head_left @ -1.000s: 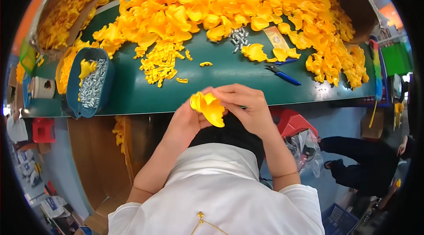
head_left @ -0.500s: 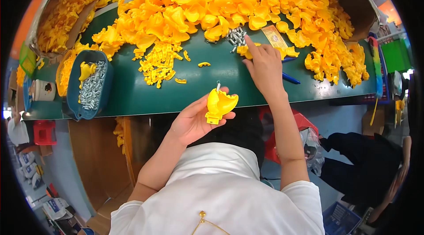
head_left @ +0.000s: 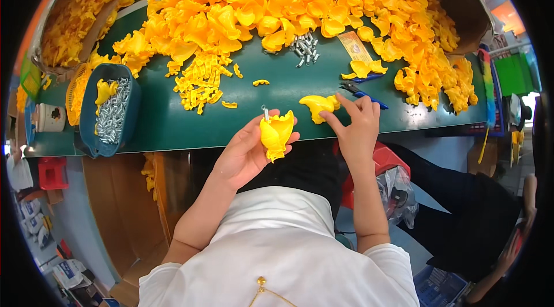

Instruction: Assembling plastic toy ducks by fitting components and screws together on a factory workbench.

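Note:
My left hand (head_left: 245,154) is closed around a cupped yellow plastic shell (head_left: 276,134), held just in front of the table edge. A small metal spring (head_left: 265,113) stands up at the shell's upper left. With thumb and forefinger, my right hand (head_left: 359,125) pinches the right end of a second yellow plastic piece (head_left: 317,106) over the green tabletop. Blue-handled pliers (head_left: 362,93) lie just beyond that hand. Farther back, several loose springs (head_left: 304,48) lie in a small heap. Small yellow clip-like parts (head_left: 202,79) are piled to the left.
A large heap of yellow shells (head_left: 248,4) covers the back of the green table (head_left: 231,128). At the left stands a dark blue basket (head_left: 128,108) of springs. Cardboard boxes (head_left: 467,7) flank the heap. A person in dark clothes (head_left: 461,214) is at the right.
My right hand has come back from the spring heap toward me, bringing a yellow piece nearer the table edge. The pliers are now uncovered. The shell in my left hand has turned slightly.

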`<control>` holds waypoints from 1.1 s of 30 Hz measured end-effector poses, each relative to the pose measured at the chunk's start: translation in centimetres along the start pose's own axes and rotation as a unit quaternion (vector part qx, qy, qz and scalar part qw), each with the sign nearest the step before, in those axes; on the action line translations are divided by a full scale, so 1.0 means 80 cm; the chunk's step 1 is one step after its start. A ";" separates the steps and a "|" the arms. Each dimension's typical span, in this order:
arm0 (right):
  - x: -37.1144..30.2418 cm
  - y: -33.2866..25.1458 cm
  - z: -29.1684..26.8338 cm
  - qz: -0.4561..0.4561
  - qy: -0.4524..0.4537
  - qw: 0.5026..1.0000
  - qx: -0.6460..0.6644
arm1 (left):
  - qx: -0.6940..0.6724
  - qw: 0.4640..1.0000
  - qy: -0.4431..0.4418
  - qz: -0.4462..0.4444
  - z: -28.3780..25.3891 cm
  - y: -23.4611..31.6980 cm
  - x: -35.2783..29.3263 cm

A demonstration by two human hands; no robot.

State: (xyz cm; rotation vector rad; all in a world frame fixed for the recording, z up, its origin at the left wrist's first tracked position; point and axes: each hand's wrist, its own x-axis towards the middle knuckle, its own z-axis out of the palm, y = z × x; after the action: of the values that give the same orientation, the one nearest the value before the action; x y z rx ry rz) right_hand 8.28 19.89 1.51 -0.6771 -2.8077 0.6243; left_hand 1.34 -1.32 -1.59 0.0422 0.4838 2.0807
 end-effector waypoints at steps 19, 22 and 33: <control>-0.043 -0.054 0.016 -0.095 -0.119 0.821 0.550 | 0.216 0.963 0.029 0.157 0.026 0.000 -0.008; -0.043 -0.058 0.020 -0.108 -0.081 0.823 0.551 | 0.224 0.962 0.029 0.151 0.028 0.000 -0.010; -0.044 -0.058 0.027 -0.106 -0.106 0.786 0.600 | 0.320 0.931 -0.020 0.174 0.017 0.006 -0.014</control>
State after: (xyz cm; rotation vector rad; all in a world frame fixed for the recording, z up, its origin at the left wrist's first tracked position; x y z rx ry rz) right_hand 8.94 13.69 1.35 -0.0020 -1.8890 2.1681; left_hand 1.89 -2.04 0.05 0.5881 1.1834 2.1636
